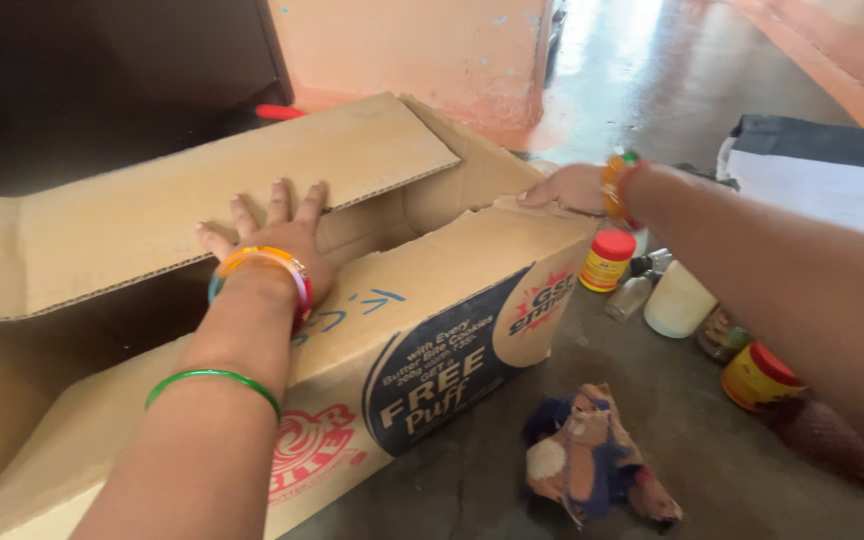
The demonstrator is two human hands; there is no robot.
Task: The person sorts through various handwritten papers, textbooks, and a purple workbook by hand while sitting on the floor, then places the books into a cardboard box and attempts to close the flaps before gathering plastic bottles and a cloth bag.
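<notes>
Hands: two. Left hand (277, 240) lies flat, fingers spread, on a flap of one big brown box (352, 300) on the floor (712, 440). Right hand (570, 187) holds the box's far corner; its grip is hidden. Box side has a blue label. Two yellow jars (607, 260) with red lids stand beside it.

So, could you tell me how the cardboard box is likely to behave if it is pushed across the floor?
The box would probably flex rather than stay stiff: its flaps are open and the near wall already bows. It looks light for its size, since the part of the inside that shows holds nothing. With the left hand on a flap and the right hand at a corner, it should slide, not tip.
</notes>
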